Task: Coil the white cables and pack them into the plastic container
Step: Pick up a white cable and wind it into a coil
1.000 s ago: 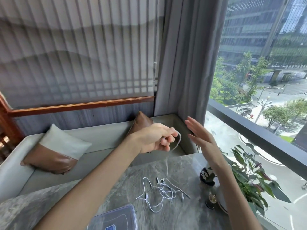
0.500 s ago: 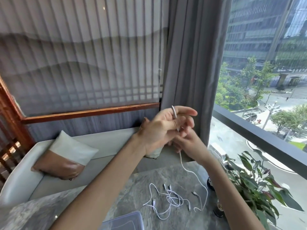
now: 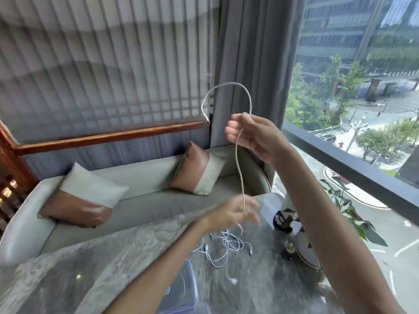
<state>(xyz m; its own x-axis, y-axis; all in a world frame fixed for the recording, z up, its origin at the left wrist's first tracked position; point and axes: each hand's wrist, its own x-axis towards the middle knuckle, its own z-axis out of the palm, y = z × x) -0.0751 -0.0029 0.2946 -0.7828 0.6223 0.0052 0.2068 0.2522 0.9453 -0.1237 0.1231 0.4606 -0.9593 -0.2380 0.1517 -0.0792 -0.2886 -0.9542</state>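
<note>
**Q:** Pinched in which grip is the cable, and how?

**A:** Right hand [image 3: 254, 134] is raised high, thumb and fingers pressed together on a white cable [image 3: 239, 168]. Above the pinch, the free end arches up and over to the left, ending in a dark tip in front of the curtain [image 3: 256, 64]. Below the pinch, the cable hangs almost straight down.

**Q:** Where does it lead?

**A:** Down to the left hand [image 3: 233, 215], which is blurred and hovers low over the counter [image 3: 260, 279]. Its fingers look loosely spread; whether they touch the strand cannot be told. Under it, the strand runs into a tangle of white cables [image 3: 224, 243] lying on the stone surface.

**Q:** So which way does the next move go?

**A:** The long axis is vertical, from the right pinch down to the tangle. The left hand is nearer the hanging part and the pile, so it seems best placed to take the strand and begin a loop.

**Q:** And the container?

**A:** A clear plastic container [image 3: 183, 288] sits at the near edge of the counter, close to the left forearm, well below the grip and just nearer the person than the tangle.

**Q:** Anything in the way?

**A:** A potted plant [image 3: 301, 245] stands just right of the tangle, beside the right forearm. A swinging cable could snag its leaves. A sofa with two cushions lies beyond the counter.
</note>
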